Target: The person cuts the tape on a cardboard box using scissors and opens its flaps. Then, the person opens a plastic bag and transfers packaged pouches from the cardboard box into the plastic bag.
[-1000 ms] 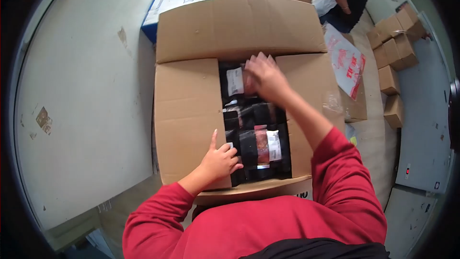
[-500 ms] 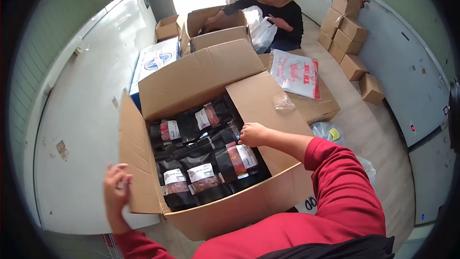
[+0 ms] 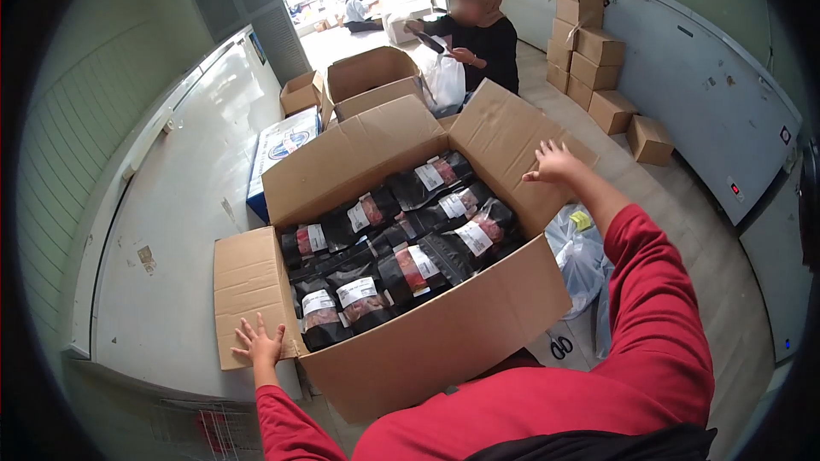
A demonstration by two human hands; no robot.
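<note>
A large cardboard box (image 3: 444,337) stands before me with its flaps up or folded out. Inside lie several black pouches (image 3: 420,266) with white labels and clear windows showing reddish contents. My left hand (image 3: 259,342) rests with fingers spread on the left flap (image 3: 248,286). At the right flap (image 3: 512,132), my right hand (image 3: 553,164) touches the outer edge, its fingers stretched out and apart. Neither hand holds anything.
Behind the box are an open carton (image 3: 373,77) and a blue-white box (image 3: 284,143). A co-worker (image 3: 478,38) holds a dark item by a white bag (image 3: 444,77). Chest freezers (image 3: 184,205) flank me. Stacked cartons (image 3: 598,60), plastic bags (image 3: 574,256) and scissors (image 3: 559,346) are at right.
My right hand has left the box's inside and swung the right flap outward, uncovering more pouches. My left hand has moved down onto the left flap. The co-worker's hand has come out of the carton.
</note>
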